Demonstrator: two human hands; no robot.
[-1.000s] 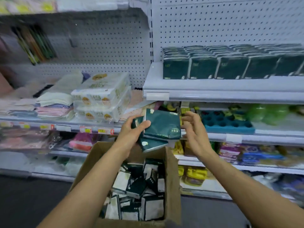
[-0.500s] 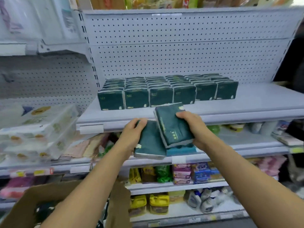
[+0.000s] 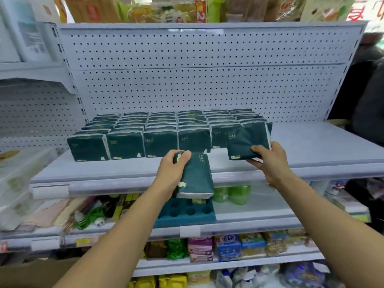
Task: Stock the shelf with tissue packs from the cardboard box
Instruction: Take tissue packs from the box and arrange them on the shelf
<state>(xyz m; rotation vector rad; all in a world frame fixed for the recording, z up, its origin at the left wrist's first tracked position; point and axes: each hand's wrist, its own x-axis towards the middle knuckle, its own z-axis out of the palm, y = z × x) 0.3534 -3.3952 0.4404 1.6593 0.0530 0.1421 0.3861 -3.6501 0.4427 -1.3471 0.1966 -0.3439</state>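
A grey shelf point(image 3: 311, 146) with a pegboard back fills mid-frame, rows of tissue packs point(image 3: 145, 132) on it. The left hand point(image 3: 168, 173) grips one pack point(image 3: 196, 177); the right hand point(image 3: 268, 159) grips another point(image 3: 246, 140).

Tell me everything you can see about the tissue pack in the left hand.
The tissue pack in the left hand is a flat, dark green rectangular pack in glossy soft plastic wrap, with small pale markings on its face and a whitish bottom edge. The left hand grips its upper left corner, thumb across the top. It hangs tilted in front of the grey shelf, below the stocked rows, touching nothing else that shows.
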